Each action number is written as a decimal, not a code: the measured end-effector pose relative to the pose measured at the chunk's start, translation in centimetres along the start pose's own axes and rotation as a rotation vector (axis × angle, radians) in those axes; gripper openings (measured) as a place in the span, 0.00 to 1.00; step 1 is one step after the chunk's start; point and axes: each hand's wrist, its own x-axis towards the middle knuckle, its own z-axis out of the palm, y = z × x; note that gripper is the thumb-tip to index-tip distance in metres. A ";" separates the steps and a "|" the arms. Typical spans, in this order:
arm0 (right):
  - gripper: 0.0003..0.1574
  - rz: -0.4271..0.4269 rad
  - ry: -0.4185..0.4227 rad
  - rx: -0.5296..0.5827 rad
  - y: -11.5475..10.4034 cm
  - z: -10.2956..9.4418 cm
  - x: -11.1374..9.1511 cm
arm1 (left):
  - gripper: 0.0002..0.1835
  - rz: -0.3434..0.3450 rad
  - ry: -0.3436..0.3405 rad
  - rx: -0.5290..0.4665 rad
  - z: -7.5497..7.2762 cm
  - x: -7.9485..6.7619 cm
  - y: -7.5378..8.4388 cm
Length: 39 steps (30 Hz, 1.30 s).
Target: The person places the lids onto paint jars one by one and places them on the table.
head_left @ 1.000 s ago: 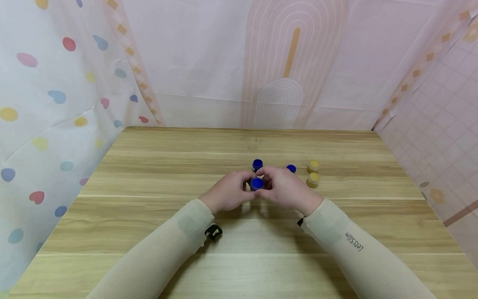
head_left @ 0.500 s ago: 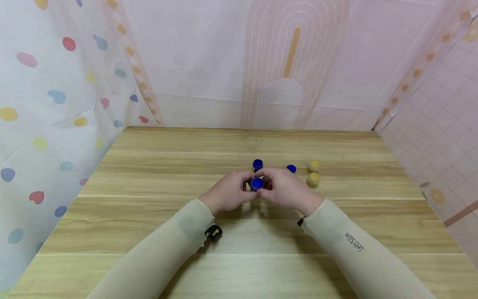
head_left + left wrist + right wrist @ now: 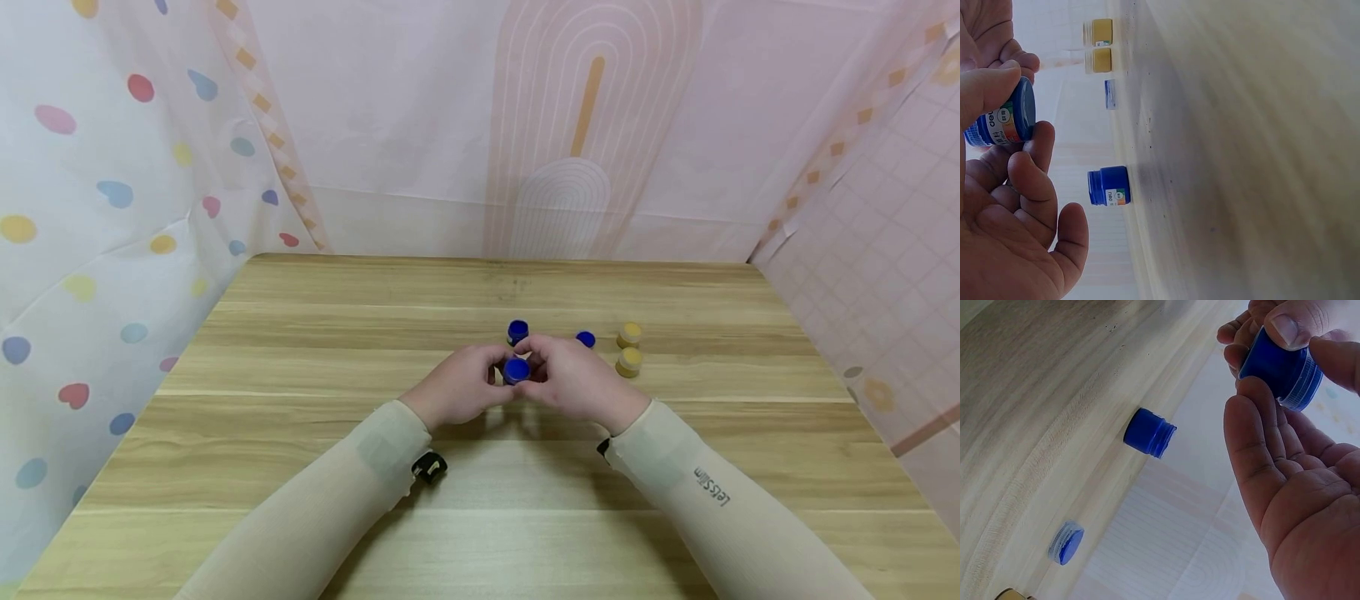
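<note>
Above the table, a small blue paint jar (image 3: 517,369) is held between both hands, its lid upward. My left hand (image 3: 459,385) pinches the jar's body with thumb and fingers. Around its ribbed lid (image 3: 1304,384), the thumb and fingers of my right hand (image 3: 573,379) grip from the other side. A second blue paint jar (image 3: 1144,431) stands uncapped on the table beyond the hands. To its right lies a loose blue-topped lid (image 3: 1066,544). In the left wrist view, the label on the held jar's body (image 3: 1007,119) shows beneath the left thumb.
Two yellow paint jars with lids, a rear one (image 3: 630,335) and a front one (image 3: 628,362), stand to the right of my right hand. The wooden table (image 3: 337,317) reaches back to a patterned cloth wall (image 3: 390,125), with cloth at both sides too.
My right fingers have shifted very slightly around the lid. The held jar and everything on the table stay in place.
</note>
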 end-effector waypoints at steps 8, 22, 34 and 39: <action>0.23 -0.023 -0.001 0.006 0.0 0.0 -0.1 | 0.09 -0.001 0.003 -0.002 0.0 -0.1 -0.1; 0.19 0.020 -0.013 0.024 -0.3 0.0 -0.1 | 0.09 -0.013 -0.012 -0.003 0.1 0.0 -0.2; 0.21 -0.014 -0.001 0.010 -0.2 0.0 -0.2 | 0.10 -0.014 -0.008 0.006 0.1 0.0 -0.3; 0.17 0.014 -0.008 0.032 -0.3 0.0 -0.2 | 0.10 -0.016 -0.016 -0.005 0.0 0.0 -0.2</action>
